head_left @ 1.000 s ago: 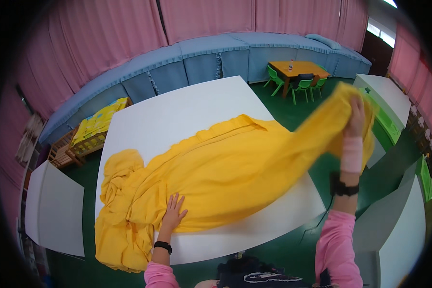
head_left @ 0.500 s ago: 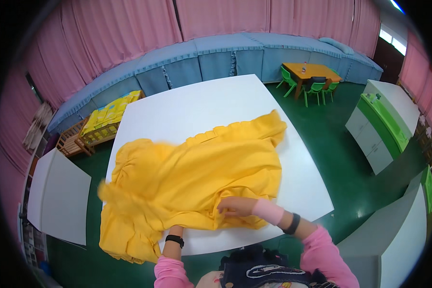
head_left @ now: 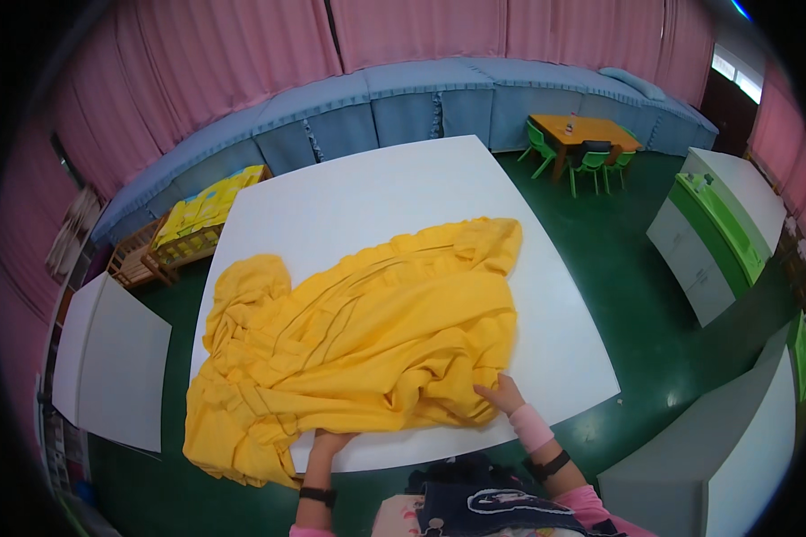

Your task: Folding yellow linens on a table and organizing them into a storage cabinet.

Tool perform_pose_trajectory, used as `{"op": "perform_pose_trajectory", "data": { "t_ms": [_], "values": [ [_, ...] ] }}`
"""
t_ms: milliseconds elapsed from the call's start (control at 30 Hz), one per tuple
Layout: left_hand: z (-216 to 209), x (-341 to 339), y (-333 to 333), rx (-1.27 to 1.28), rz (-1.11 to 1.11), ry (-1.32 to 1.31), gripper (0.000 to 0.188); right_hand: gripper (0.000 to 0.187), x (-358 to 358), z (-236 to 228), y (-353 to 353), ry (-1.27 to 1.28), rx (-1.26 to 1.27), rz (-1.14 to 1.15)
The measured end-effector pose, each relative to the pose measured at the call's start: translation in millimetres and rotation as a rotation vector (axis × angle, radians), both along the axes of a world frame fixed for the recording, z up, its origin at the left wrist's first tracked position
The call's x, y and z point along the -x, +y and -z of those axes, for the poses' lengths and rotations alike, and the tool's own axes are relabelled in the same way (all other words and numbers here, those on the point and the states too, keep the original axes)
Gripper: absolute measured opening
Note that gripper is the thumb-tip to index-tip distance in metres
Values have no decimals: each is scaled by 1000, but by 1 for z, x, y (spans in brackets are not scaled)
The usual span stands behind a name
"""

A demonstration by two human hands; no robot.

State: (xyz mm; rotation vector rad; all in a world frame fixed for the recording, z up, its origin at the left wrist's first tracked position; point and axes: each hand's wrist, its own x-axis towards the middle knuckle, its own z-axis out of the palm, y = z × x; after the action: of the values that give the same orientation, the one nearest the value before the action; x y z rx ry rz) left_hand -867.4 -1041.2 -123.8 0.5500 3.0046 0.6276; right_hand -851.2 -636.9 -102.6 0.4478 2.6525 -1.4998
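Observation:
A yellow ruffled garment (head_left: 394, 331), dress-like in shape, lies rumpled across the white table (head_left: 367, 192). Its two gathered, puffed ends are at the left, one hanging past the table's near left edge. My right hand (head_left: 503, 394) is at the cloth's near right corner, fingers closed on the fabric. At the near edge, left of middle, my left hand (head_left: 333, 440) reaches under the cloth; its fingertips are hidden there. Each wrist wears a black band, and a pink cuff shows on the right one.
White cabinets stand left (head_left: 112, 367) and right of the table, one on the right with a green top (head_left: 721, 233). Farther back are a wooden table (head_left: 584, 132) with green chairs, a wooden cot with yellow bedding (head_left: 208, 210), and a blue-covered bench (head_left: 403, 103) before pink curtains.
The garment has settled flatter, its raised left part now down and its far right corner drawn nearer. My right hand has moved right to the cloth's corner; my left hand shows more.

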Motion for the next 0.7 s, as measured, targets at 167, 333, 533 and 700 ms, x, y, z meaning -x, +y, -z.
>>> {"op": "perform_pose_trajectory", "data": {
  "t_ms": [167, 333, 533, 700],
  "values": [
    [-13, -30, -48, -250, -187, -70, 39, 33, -16, -22, 25, -31, 966, 72],
    [-24, -27, -26, -54, -226, 450, 26, 32, -65, -61, 61, 8, 1203, 127],
    [-129, -52, -13, -157, -137, -51, 21, 34, -114, -149, 83, 172, 1197, 305],
    [-202, 16, 4, -315, -176, 137, 17, 32, -68, -185, 94, 388, 1200, 227]
  ]
}}
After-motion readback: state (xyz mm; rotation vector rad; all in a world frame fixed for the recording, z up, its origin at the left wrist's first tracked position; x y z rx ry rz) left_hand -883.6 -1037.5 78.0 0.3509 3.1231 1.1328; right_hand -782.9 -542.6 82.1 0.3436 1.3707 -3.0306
